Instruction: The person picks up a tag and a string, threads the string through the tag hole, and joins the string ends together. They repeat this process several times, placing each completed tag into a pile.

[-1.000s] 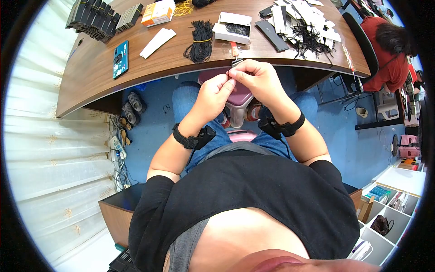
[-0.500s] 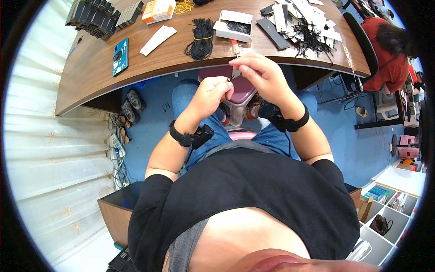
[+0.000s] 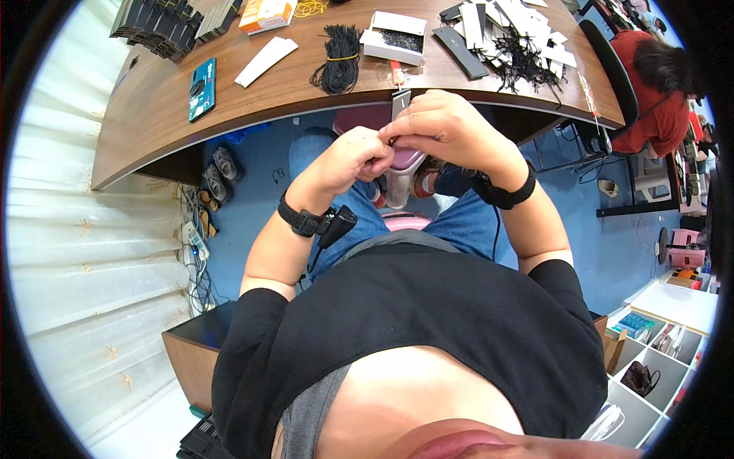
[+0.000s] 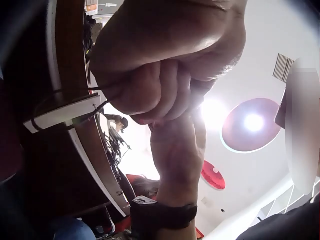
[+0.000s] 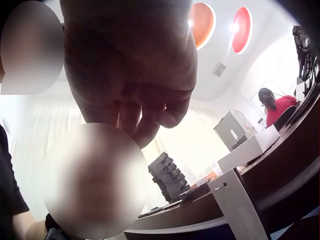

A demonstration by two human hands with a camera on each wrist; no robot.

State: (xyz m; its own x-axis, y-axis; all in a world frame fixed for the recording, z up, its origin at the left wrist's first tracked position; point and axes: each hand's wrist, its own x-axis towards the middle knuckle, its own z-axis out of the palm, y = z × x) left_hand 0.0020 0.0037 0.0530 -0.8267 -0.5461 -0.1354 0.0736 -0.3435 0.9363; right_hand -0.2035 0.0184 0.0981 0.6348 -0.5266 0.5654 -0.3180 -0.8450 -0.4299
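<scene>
Both hands meet just off the table's front edge. The left hand (image 3: 348, 162) has its fingers curled, gripping a thin black cord that enters its fist in the left wrist view. Against its thumb side, the right hand (image 3: 451, 131) pinches at a small dark bit of the cord (image 3: 393, 141) with thumb and forefinger. A flat tag (image 3: 401, 102) lies beyond the fingers at the table edge. The left wrist view shows the tag (image 4: 65, 114) with cord looped at it; the right wrist view shows a small hole in the tag (image 5: 237, 205). Fingertips are partly hidden.
On the table (image 3: 153, 138) are a black cord bundle (image 3: 340, 61), an open white box (image 3: 394, 38), white strips (image 3: 266, 61), a teal phone-like item (image 3: 202, 90), and a heap of tags with black cords (image 3: 520, 53). Another person (image 3: 650, 92) sits at right.
The right hand has come back down from above the left hand, and its fingers now meet the left hand's. The tag has shifted from between the hands to beyond them, by the table edge.
</scene>
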